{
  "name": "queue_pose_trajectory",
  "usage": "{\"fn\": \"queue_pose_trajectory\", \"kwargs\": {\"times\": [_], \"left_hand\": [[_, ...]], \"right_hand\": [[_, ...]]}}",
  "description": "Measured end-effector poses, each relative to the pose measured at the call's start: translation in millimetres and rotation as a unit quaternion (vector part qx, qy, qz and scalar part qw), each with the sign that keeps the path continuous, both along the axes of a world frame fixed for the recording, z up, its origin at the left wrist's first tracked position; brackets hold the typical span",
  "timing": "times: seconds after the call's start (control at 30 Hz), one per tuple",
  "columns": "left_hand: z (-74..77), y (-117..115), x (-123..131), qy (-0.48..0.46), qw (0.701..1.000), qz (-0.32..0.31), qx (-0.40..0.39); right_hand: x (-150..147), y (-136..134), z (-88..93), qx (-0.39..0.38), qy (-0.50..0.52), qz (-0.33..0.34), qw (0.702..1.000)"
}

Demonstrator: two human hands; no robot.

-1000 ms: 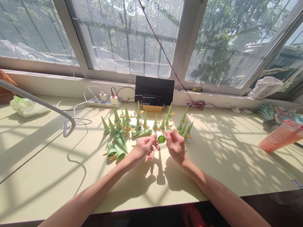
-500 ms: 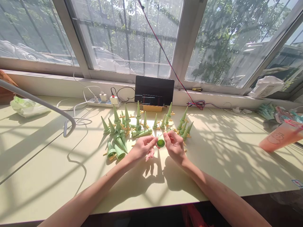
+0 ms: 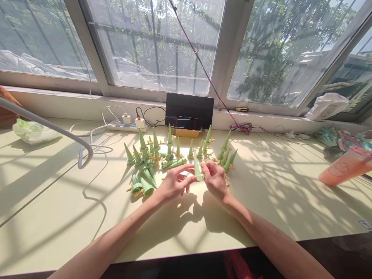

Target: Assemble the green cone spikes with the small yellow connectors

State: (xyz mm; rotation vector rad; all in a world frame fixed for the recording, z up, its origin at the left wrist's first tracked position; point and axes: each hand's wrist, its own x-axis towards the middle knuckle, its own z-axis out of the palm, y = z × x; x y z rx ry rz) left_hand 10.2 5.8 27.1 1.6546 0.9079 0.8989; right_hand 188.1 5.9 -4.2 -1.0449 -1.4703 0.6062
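Note:
A green watering spike (image 3: 197, 171) stands between my hands, its tip pointing up and away and its wide end towards me. My left hand (image 3: 178, 182) has its thumb near the wide end and its forefinger bent across the spike's left side. My right hand (image 3: 214, 179) pinches at the spike's right side; the fingers hide exactly which part they grip. Behind my hands stand several upright green spikes (image 3: 170, 135) with yellow taps. More spikes (image 3: 147, 188) lie on their sides left of my left hand.
At the back of the table (image 3: 279, 217), a black tablet (image 3: 190, 106) leans near the window. A power strip (image 3: 124, 126) with cables lies to its left. On the right is a pink drink cup (image 3: 345, 167). A grey metal arm (image 3: 52, 126) reaches in from the left.
The spike has turned: its open round end faced me before, and its side shows now with the tip up. My left fingers have shifted around it; my right hand has hardly moved.

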Motion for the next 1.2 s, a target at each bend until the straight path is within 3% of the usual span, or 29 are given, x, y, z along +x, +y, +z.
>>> {"fn": "queue_pose_trajectory", "kwargs": {"times": [0.3,0.47,0.57,0.67,0.93,1.2], "left_hand": [[-10.4,4.2,-4.0,0.011,0.987,-0.007,0.16],[-17.5,7.4,-5.1,0.085,0.926,0.028,0.366],[-17.4,6.8,-4.1,0.121,0.897,0.036,0.423],[-13.6,3.5,-2.0,0.129,0.91,0.043,0.392],[-1.1,-4.1,2.5,0.095,0.969,0.085,0.213],[0.5,-2.7,1.8,0.022,0.989,0.073,0.13]], "right_hand": [[0.1,2.0,-1.4,-0.028,0.001,-0.004,1.0],[0.4,4.3,-2.3,-0.064,0.006,0.003,0.998],[-0.5,5.3,-0.4,-0.085,0.018,0.013,0.996],[-2.1,4.6,3.4,-0.104,0.036,0.019,0.994],[-5.5,-0.2,11.5,-0.106,0.032,0.034,0.993],[-3.4,-1.3,10.6,-0.101,0.025,0.076,0.992]]}}
